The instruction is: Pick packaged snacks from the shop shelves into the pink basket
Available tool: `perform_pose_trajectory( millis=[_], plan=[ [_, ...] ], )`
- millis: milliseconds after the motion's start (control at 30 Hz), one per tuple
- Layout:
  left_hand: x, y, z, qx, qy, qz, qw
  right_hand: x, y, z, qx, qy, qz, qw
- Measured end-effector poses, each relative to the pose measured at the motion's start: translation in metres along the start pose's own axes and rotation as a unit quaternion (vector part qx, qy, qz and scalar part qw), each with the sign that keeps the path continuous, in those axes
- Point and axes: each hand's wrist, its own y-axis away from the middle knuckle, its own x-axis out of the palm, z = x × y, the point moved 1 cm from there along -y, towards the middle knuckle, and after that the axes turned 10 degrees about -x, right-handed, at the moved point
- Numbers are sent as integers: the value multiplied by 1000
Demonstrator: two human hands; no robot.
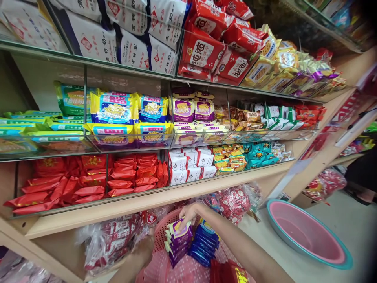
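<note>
My right hand [190, 214] is closed on the top of a stack of purple soda biscuit packets [180, 243] inside a pink plastic basket [160, 232]. Beside that stack, in the same basket, stands a row of dark blue biscuit packets [203, 245]. Red packets [229, 271] with gold print lie nearer to me, partly under my right forearm. At the basket's left side is my left hand [144, 249], smeared by motion, with its fingers not distinct; whether it grips the rim I cannot tell.
Glass-fronted shelves [138, 188] with packaged biscuits rise ahead, including matching purple packets [194, 110] in the middle row. Plastic bags of red-and-white packets [118, 243] sit under the lowest shelf. A pink and teal basin [309, 234] stands on the floor at right.
</note>
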Motion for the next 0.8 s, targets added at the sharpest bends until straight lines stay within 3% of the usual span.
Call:
perform_pose_trajectory(
  millis=[167,367,600,800],
  plan=[
    [-10,9,-8,-35,-42,9,998,-1,-3,-2,14,18,-69,997],
    [-14,11,-12,-39,-39,23,998,11,2,1,8,34,-160,986],
    [-13,11,-11,-37,-33,23,998,25,3,-8,-13,78,-286,955],
    [-17,15,-14,-46,-50,15,998,36,18,-3,-21,113,-345,932]
  ],
)
